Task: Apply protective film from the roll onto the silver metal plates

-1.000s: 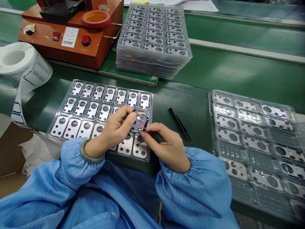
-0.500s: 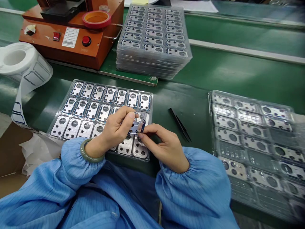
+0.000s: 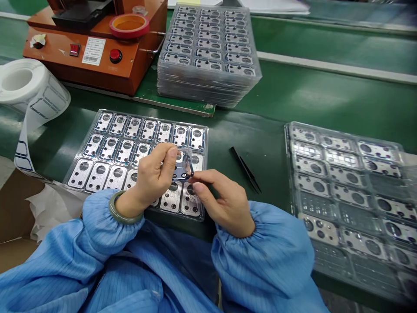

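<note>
Both my left hand [image 3: 151,176] and my right hand [image 3: 221,198] pinch a small clear film piece with a dark blue border and round openings [image 3: 183,167], held just above a plastic tray [image 3: 153,116]. The tray holds rows of silver metal plates with round holes [image 3: 171,195], and many plates have a blue-edged piece on top. My left hand covers part of the tray's middle. A pair of black tweezers [image 3: 246,171] lies on the green bench to the right of my right hand, not touching it.
A stack of loaded trays [image 3: 208,84] stands behind the hands, next to an orange machine [image 3: 86,61]. A second tray of plates [image 3: 288,174] lies at right. A white label roll [image 3: 22,80] trails down the left side, above a cardboard box [image 3: 16,208].
The film piece has moved slightly left and tilted between my fingers. My left thumb has shifted on it, and my right hand has drawn a little to the left.
</note>
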Demonstrator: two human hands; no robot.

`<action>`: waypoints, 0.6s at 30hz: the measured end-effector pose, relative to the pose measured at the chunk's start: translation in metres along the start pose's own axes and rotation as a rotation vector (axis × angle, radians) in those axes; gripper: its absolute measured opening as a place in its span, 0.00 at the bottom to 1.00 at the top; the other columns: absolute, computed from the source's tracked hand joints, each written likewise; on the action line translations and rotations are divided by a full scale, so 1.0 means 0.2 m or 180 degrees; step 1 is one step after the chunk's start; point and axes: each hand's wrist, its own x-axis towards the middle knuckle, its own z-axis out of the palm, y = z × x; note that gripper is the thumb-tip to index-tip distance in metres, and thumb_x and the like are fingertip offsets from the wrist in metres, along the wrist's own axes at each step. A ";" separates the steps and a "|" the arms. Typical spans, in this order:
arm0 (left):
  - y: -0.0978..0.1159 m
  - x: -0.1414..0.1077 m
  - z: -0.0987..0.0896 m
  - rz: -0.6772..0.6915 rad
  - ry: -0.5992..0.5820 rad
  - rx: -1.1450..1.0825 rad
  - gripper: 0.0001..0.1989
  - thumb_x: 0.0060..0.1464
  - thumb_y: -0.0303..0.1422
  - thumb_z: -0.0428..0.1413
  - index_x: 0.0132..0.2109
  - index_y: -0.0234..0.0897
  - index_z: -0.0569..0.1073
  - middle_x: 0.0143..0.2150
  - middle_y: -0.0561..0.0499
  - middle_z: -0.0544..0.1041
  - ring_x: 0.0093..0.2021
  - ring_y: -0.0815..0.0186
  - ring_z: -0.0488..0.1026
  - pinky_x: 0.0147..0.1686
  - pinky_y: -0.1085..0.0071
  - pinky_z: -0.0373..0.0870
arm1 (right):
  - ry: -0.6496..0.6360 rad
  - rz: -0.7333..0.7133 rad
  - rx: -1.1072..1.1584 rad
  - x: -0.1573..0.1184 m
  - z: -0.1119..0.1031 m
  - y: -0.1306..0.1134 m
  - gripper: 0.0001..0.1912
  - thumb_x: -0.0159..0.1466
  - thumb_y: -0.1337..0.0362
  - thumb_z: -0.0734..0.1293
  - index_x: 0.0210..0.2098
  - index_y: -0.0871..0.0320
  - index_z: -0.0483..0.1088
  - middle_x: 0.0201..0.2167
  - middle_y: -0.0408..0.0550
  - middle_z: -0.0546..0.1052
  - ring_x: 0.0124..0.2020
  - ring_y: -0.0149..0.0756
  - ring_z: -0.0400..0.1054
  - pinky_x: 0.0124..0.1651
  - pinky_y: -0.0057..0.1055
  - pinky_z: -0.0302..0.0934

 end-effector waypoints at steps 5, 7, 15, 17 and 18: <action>0.01 0.00 0.01 0.0084 0.0042 0.0191 0.08 0.63 0.29 0.46 0.37 0.37 0.68 0.27 0.54 0.70 0.24 0.73 0.66 0.26 0.75 0.63 | 0.0176 -0.0272 -0.0458 -0.02 0.03 0.02 0.09 0.67 0.66 0.59 0.42 0.56 0.71 0.35 0.49 0.79 0.35 0.35 0.74 0.39 0.30 0.67; 0.01 0.00 0.01 0.0081 0.0049 0.0216 0.08 0.63 0.29 0.46 0.36 0.37 0.68 0.26 0.55 0.70 0.24 0.74 0.65 0.25 0.75 0.62 | 0.0297 -0.0383 -0.0672 -0.02 0.05 0.03 0.10 0.67 0.67 0.59 0.43 0.57 0.71 0.34 0.49 0.79 0.34 0.36 0.74 0.38 0.31 0.66; 0.01 0.00 0.01 -0.0175 -0.0189 0.0065 0.09 0.63 0.30 0.46 0.35 0.37 0.67 0.26 0.55 0.69 0.23 0.74 0.65 0.24 0.76 0.61 | 0.0394 -0.0701 -0.1442 -0.02 0.06 0.04 0.10 0.65 0.68 0.60 0.43 0.58 0.71 0.30 0.48 0.78 0.28 0.36 0.71 0.32 0.31 0.61; 0.01 0.01 0.00 -0.0265 -0.0270 0.0005 0.09 0.63 0.31 0.45 0.35 0.37 0.68 0.27 0.55 0.70 0.23 0.74 0.66 0.25 0.75 0.62 | 0.0410 -0.0777 -0.1610 -0.02 0.05 0.04 0.09 0.65 0.67 0.61 0.43 0.58 0.71 0.29 0.48 0.78 0.27 0.36 0.70 0.31 0.31 0.60; 0.01 0.01 0.00 -0.0308 -0.0303 -0.0029 0.10 0.63 0.31 0.45 0.35 0.38 0.68 0.27 0.55 0.70 0.23 0.74 0.66 0.25 0.75 0.63 | 0.0419 -0.0835 -0.1703 -0.02 0.04 0.04 0.09 0.65 0.67 0.61 0.43 0.58 0.71 0.28 0.48 0.78 0.27 0.35 0.70 0.30 0.31 0.60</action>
